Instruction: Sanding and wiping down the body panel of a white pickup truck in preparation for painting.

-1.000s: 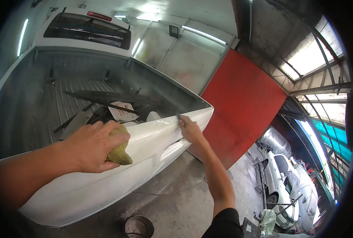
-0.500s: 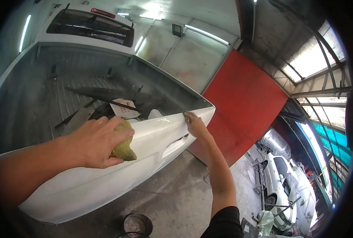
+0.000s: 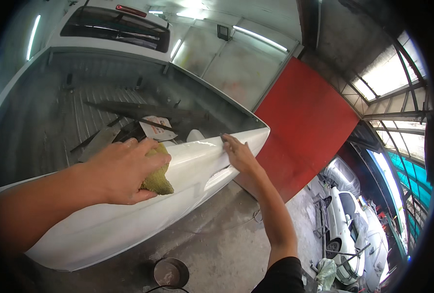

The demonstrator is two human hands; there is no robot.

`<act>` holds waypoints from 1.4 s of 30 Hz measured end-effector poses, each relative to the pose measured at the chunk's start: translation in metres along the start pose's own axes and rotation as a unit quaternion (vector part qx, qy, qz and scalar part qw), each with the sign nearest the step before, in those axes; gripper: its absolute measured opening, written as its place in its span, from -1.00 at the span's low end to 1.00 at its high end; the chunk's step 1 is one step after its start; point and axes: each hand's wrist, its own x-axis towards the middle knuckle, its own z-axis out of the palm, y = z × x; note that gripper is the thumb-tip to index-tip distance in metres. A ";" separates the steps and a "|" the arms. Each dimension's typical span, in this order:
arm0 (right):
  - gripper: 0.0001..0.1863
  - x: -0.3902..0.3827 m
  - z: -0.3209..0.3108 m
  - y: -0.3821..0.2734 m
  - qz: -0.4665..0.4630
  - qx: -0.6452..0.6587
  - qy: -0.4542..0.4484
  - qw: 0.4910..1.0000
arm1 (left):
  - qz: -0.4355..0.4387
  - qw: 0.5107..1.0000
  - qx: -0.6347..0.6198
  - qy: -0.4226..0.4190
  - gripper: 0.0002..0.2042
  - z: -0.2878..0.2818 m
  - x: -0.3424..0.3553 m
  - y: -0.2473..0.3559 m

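A yellow-green sponge [image 3: 159, 175] is squeezed in my left hand [image 3: 122, 172], fingers over its top and thumb below. That hand is at the upper edge of a pickup's white tailgate [image 3: 192, 168], left of its middle. Farther right, my right hand [image 3: 239, 155] lies against the tailgate near its top edge, close to the right corner. Its fingers are stretched out and the thumb stands apart. Whatever may be under those fingers is hidden. The tailgate's surface has shiny streaks, and a handle recess [image 3: 218, 177] shows below my right hand.
Dark trim pieces [image 3: 129, 111] and a printed white sheet [image 3: 157, 128] lie in the truck bed [image 3: 87, 97]. A bucket [image 3: 171, 272] stands on the concrete floor below the tailgate. A red panel [image 3: 305, 127] rises beyond the right corner. White cars [image 3: 346, 224] are parked at far right.
My right hand has shifted slightly left along the tailgate's top edge, its fingers now flatter and the thumb lifted away. My left hand keeps the sponge at nearly the same spot. The view has shifted slightly.
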 end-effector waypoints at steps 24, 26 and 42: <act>-0.57 0.009 0.007 0.062 0.071 0.018 0.045 0.996 | 0.024 1.000 0.015 0.014 -0.36 0.005 0.002 -0.003; -0.54 0.015 0.025 0.041 0.050 -0.049 0.056 0.996 | 0.008 1.000 0.006 -0.011 -0.37 0.006 0.004 -0.003; -0.54 -0.033 0.030 -0.069 -0.169 0.145 0.033 0.974 | -0.032 0.999 0.009 -0.015 -0.34 0.007 -0.009 -0.011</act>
